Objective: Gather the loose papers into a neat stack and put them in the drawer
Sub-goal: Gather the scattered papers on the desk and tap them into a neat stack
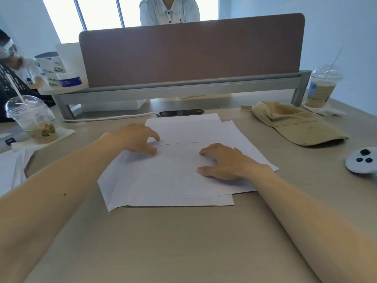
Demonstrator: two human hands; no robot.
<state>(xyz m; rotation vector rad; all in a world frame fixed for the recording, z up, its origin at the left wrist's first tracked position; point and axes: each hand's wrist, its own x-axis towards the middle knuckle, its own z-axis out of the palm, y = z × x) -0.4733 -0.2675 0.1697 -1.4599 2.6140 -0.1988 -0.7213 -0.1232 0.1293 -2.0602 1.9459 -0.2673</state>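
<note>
Several loose white papers (171, 176) lie overlapping and askew in the middle of the beige desk (183, 242). My left hand (138, 137) rests on the papers' upper left part, fingers bent with the tips touching the sheets. Further right, my right hand (222, 163) lies palm down on the papers, fingers spread and pressing on the top sheet. Neither hand holds a sheet off the desk. No drawer is in view.
A tan cap (295, 123) lies at the right, a white controller (363, 160) at the right edge. Iced drinks in plastic cups stand at the left (34, 121) and far right (322, 86). A brown divider (191, 52) closes the back. More white sheets (12, 168) sit at the left edge. People sit beyond.
</note>
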